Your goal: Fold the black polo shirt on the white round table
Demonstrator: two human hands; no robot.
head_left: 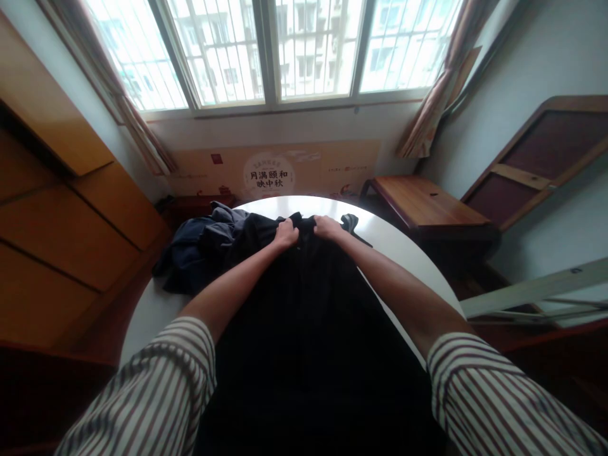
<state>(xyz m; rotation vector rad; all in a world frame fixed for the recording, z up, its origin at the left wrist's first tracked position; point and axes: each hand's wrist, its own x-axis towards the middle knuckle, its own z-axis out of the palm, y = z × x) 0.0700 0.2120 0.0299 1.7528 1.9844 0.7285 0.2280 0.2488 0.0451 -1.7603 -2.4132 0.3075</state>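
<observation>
A black garment [304, 329] is spread over the round white table [403, 253] and runs down toward my body. My left hand [287, 234] has its fingers closed on the garment's far edge. Just to the right, my right hand [327, 227] grips the same edge, with a short stretch of cloth between the two. Whether that edge is a collar or a waistband I cannot tell. Beyond my right hand lies a small bit of grey striped cloth [349, 221]. Dark blue and grey clothes [194, 247] are heaped to the left of my left hand.
Behind the table, a printed banner [304, 164] hangs beneath the barred window [270, 50]. On the right stand a wooden side table [427, 199] and a leaning wooden panel [536, 158]. Wooden cabinets [61, 234] line the left, and curtains [427, 120] flank the window.
</observation>
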